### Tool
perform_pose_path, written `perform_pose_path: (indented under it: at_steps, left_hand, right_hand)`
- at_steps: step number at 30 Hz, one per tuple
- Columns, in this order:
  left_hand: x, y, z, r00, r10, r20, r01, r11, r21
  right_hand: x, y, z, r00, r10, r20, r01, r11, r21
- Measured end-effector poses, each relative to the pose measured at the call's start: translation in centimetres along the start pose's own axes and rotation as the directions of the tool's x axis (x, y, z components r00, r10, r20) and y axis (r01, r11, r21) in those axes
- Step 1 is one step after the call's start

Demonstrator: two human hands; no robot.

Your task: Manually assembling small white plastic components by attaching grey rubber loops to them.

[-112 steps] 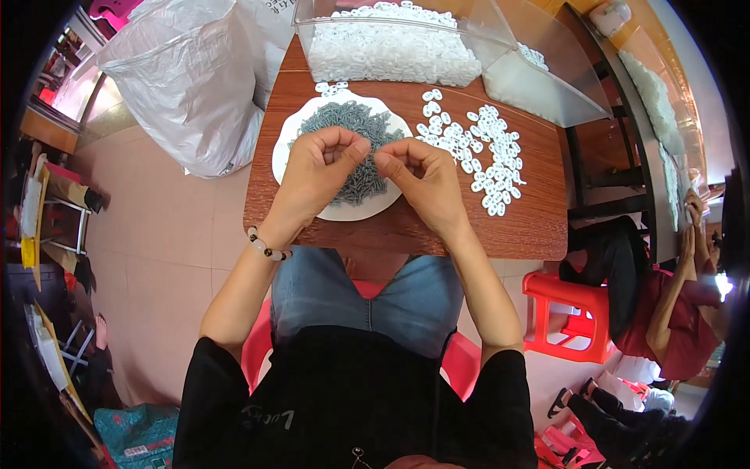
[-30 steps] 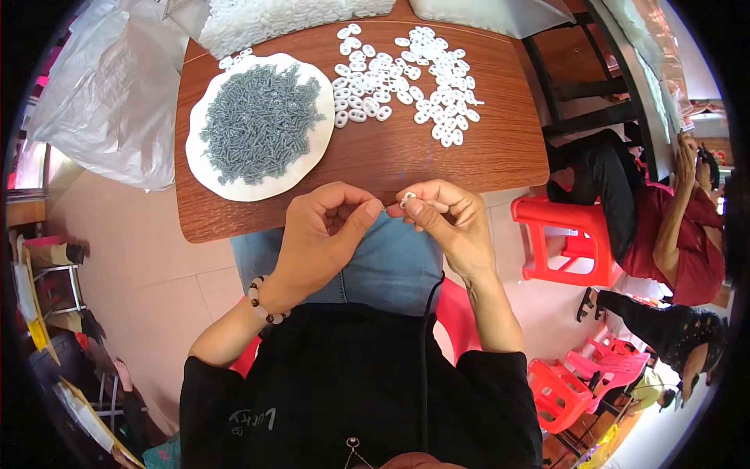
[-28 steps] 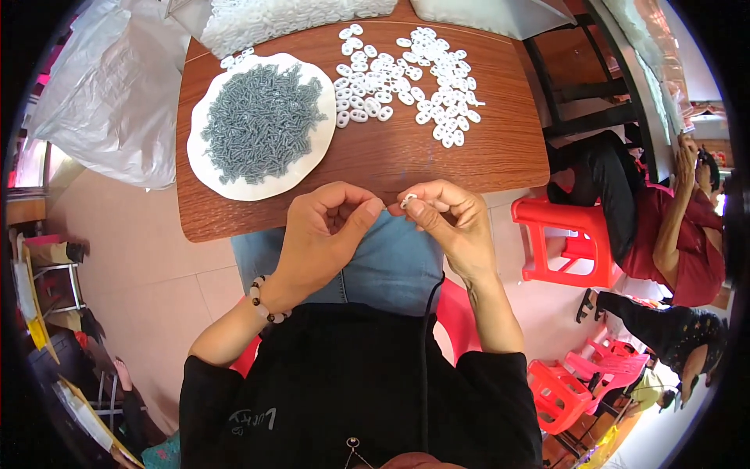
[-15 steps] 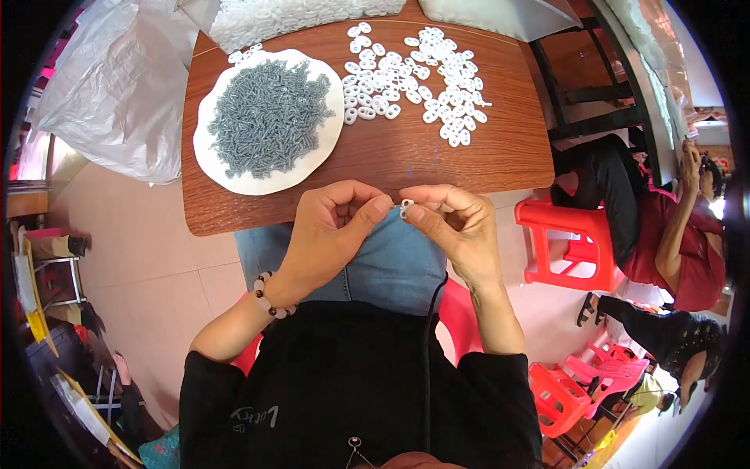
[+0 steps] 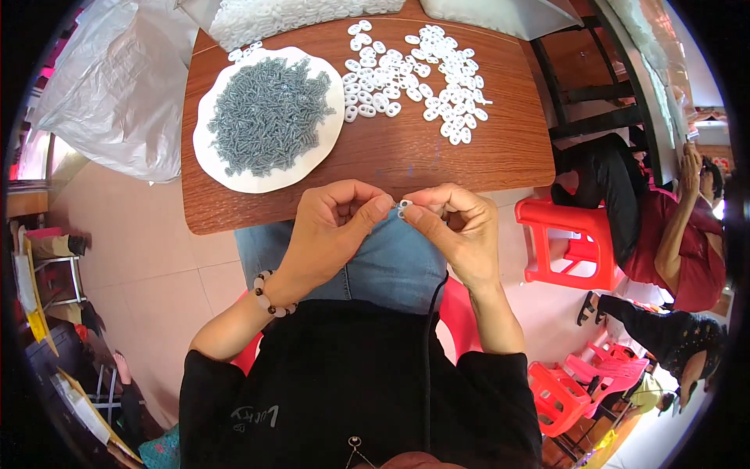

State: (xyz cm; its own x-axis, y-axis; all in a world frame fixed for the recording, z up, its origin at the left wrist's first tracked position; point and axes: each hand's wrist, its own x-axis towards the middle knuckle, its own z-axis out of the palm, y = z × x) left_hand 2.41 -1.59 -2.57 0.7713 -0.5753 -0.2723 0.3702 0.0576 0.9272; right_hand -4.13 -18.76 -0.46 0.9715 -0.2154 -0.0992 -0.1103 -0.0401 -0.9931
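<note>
Over my lap, just off the table's near edge, my two hands meet at the fingertips. Thumb and forefinger of my right hand pinch a small white oval piece with two holes. My left hand is closed in a pinch beside it; what sits between those fingertips is too small to make out. Beyond my left hand, a white wavy-edged plate carries a heap of small grey screw-like pieces. Many more white oval pieces lie loose on the brown wooden table.
White containers stand along the table's far edge, one filled with white pieces. A large pale plastic bag is at the left. Red stools and a seated person are at the right.
The white oval piece has shifted slightly left toward my left fingertips and tilted a little. Otherwise both hands hold nearly the same pose.
</note>
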Motion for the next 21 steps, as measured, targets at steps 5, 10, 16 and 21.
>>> perform_pose_path:
  at_steps: [5, 10, 16, 21]
  left_hand:
    - [0.11, -0.26, 0.09, 0.999, 0.053, -0.004, -0.053, 0.998, 0.017]
    - [0.12, -0.26, 0.03, 0.998, 0.062, -0.001, -0.062, 0.998, 0.031]
    - [0.02, -0.05, 0.26, 0.997, 0.075, -0.007, -0.075, 0.996, 0.056]
    - [0.07, -0.41, 0.19, 0.992, 0.120, -0.029, -0.115, 0.984, 0.139]
  right_hand:
    - [0.00, -0.01, 0.10, 1.000, -0.001, -0.011, 0.001, 1.000, 0.005]
    - [0.07, 0.01, 0.08, 1.000, -0.014, -0.007, 0.014, 1.000, -0.022]
    - [-0.03, 0.11, 0.13, 1.000, -0.023, -0.014, 0.023, 0.999, -0.043]
    - [-0.05, 0.28, 0.19, 0.997, -0.073, -0.024, 0.070, 0.989, -0.131]
